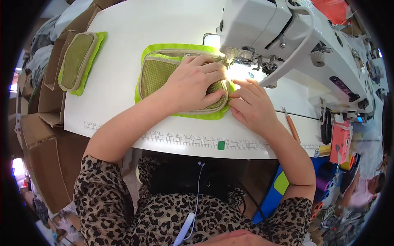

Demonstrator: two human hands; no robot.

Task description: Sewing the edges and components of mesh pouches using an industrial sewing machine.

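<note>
Pouch (158,78), long axis left-to-right, left hand (192,83) atop

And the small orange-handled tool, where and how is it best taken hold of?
Probably by the orange handle, from the right: the thin metal tip points away from the person, and the right forearm lies close on its left.

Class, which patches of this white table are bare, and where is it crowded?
Bare: tabletop between smaller green piece and larger green piece; narrower strip between the latter and ruler. Crowded: at the sewing machine, where left hand and right hand work.
</note>
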